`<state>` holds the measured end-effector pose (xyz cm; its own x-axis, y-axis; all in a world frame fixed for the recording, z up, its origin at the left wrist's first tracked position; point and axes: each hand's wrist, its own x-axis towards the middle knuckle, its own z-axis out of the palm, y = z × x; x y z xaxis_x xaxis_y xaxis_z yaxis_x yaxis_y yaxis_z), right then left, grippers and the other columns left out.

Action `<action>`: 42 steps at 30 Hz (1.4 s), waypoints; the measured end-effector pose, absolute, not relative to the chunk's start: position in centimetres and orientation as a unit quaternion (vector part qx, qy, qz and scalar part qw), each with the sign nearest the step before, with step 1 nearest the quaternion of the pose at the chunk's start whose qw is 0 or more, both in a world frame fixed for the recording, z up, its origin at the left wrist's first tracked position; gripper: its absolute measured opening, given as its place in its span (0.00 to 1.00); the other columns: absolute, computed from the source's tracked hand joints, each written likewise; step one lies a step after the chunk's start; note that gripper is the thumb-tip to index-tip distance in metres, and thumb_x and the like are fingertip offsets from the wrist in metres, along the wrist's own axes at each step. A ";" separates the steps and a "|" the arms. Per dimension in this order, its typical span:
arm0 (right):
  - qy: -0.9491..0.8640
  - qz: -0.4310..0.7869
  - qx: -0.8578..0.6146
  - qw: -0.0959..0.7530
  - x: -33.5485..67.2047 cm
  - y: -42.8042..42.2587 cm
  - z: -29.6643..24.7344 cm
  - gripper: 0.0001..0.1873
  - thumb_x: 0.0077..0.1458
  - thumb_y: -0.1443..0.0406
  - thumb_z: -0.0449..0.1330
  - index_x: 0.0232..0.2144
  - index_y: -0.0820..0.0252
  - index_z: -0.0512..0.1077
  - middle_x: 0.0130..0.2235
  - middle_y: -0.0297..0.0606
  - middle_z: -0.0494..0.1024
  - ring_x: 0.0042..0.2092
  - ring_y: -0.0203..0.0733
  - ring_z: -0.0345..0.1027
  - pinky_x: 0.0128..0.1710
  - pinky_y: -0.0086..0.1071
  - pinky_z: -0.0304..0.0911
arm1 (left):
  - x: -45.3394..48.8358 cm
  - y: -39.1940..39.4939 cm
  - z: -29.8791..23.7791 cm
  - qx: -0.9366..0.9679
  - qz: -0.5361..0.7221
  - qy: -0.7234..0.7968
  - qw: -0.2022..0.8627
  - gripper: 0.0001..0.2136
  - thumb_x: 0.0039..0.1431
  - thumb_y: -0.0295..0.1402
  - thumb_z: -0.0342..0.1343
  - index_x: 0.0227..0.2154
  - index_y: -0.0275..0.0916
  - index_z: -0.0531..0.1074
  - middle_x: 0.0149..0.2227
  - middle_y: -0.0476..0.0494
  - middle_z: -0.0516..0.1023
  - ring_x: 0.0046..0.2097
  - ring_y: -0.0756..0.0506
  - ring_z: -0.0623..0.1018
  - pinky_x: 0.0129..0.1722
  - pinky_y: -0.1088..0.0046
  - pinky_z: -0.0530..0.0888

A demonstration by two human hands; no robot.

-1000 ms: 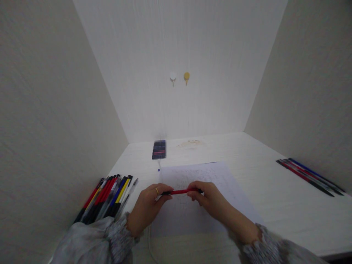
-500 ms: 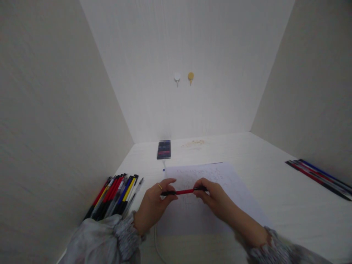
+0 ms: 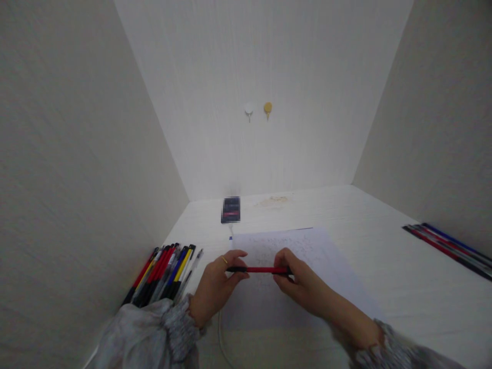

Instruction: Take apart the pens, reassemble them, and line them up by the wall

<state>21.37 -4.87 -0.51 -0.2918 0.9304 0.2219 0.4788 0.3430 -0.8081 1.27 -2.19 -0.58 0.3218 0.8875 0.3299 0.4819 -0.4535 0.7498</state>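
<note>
A red pen with black ends lies nearly level in the air between my hands, above a white sheet of paper. My left hand pinches its black left end between thumb and fingers. At the other end, my right hand has thumb and fingertips closed round the black tip and part of the red barrel. Faint handwriting covers the upper part of the paper.
Several pens in red, yellow, blue and black lie along the left wall. More pens rest by the right wall. A dark phone-like device with a white cable lies at the back. Two hooks hang on the back wall.
The right hand's grip has shifted slightly right along the pen, so more of the red barrel shows. The pen now sits more level. My left hand has barely moved.
</note>
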 end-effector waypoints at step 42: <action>-0.730 0.257 -0.508 0.378 21.2 -4.5 -0.4 0.09 0.54 0.63 0.44 0.29 0.59 0.62 0.21 0.31 0.66 0.24 0.33 0.59 0.24 0.26 0.55 | 1.2 -2.0 -0.8 0.761 0.380 0.461 0.254 0.18 0.43 0.29 0.56 0.40 0.44 0.65 0.29 0.50 0.75 0.34 0.47 0.74 0.38 0.70 0.69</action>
